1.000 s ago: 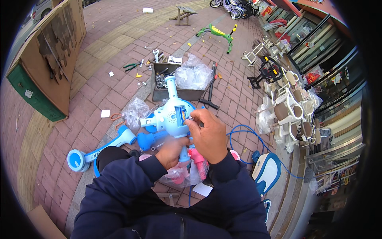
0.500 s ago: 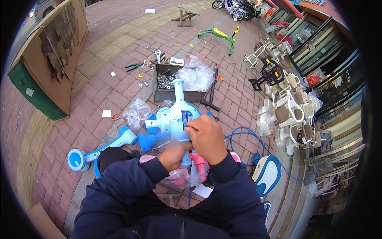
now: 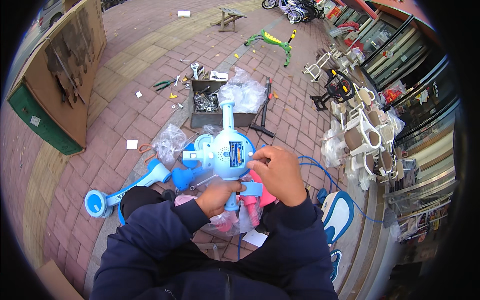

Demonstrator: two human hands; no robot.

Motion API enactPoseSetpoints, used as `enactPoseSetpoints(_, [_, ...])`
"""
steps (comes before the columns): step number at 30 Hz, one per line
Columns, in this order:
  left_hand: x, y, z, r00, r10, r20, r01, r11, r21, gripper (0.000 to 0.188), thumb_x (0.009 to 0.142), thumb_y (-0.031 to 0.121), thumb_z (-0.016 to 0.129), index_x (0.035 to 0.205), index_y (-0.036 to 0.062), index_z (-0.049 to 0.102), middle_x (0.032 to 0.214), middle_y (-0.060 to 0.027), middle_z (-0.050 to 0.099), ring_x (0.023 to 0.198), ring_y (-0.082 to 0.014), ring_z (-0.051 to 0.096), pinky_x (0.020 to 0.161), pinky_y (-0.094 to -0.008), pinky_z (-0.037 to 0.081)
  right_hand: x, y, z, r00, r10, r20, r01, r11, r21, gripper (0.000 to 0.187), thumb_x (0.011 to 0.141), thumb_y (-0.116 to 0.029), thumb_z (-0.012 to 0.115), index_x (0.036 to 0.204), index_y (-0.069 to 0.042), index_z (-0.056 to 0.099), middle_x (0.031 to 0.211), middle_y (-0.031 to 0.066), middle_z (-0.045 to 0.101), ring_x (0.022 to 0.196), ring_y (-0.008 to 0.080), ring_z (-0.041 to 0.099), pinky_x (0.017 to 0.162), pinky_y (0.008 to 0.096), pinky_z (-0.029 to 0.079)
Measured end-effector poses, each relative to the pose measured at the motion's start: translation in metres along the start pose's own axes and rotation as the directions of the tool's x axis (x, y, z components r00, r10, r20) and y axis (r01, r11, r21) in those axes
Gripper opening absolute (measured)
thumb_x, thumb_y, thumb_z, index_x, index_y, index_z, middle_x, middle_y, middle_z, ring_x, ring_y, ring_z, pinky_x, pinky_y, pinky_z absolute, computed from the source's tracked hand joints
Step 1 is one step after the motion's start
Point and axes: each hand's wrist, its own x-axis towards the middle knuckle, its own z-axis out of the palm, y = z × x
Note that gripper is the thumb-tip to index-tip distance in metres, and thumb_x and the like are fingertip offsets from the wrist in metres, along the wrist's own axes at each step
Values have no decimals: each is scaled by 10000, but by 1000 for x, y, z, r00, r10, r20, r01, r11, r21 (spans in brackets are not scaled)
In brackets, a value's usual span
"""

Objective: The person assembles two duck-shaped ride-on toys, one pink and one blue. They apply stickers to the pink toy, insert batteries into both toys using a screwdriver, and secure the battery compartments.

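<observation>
A light-blue plastic toy body (image 3: 222,162) with stubby arms is held in front of me, its battery compartment (image 3: 236,154) uncovered and batteries showing inside. My left hand (image 3: 218,197) is closed round its lower end. A curved light-blue plastic piece (image 3: 252,189) sticks out beside the left thumb; whether the hand grips that too is hard to see. At the body's right edge, my right hand (image 3: 277,172) has bent fingers, thumb and forefinger pinched together; anything between them is too small to make out. Pink plastic parts (image 3: 252,210) in clear wrapping lie below.
Beyond the toy stands a metal toolbox (image 3: 200,120) with hardware and clear plastic bags. A black-handled hammer (image 3: 263,127) lies right of it, pliers (image 3: 165,85) to the left. A blue tubular part (image 3: 142,185) rests at left; white seats (image 3: 367,135) are stacked at right.
My right hand has drawn back to the right from the battery compartment, which now shows fully. The curved light-blue piece by my left thumb has come into sight.
</observation>
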Motion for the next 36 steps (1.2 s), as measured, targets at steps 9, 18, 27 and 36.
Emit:
enactPoseSetpoints(9, [-6,7,9,998,-1,-65,-4,998,-68,231,858,12,712,1088,10,683,959,-58,659,806,-166,657,550,-333,532,-40,45,3,915,-230,331,240,971,11,483,796,-255,837,1204,-36,698,1097,193,713,1027,393,668,884,461,534])
enactPoseSetpoints(18, [-5,2,9,998,-46,-49,42,995,-89,189,869,37,732,1051,21,685,928,-56,660,819,-173,660,588,-330,525,-43,44,0,921,-141,364,167,985,-41,421,786,-220,790,1126,-5,671,964,201,689,932,422,663,833,496,537])
enactPoseSetpoints(27, [6,2,-6,974,-197,109,189,979,82,100,871,64,674,944,-3,658,799,-88,644,701,-186,649,617,-340,537,-12,27,-40,960,-263,95,270,960,-70,432,768,-158,831,1152,-28,681,998,146,689,791,319,672,721,400,549])
enactPoseSetpoints(36, [-5,25,-4,922,-354,158,283,892,352,133,843,81,693,906,-32,667,717,-89,626,536,-157,598,491,-305,513,13,30,-48,828,-460,322,511,854,-94,441,775,-95,783,1195,-42,660,1139,148,681,1060,363,660,912,431,552])
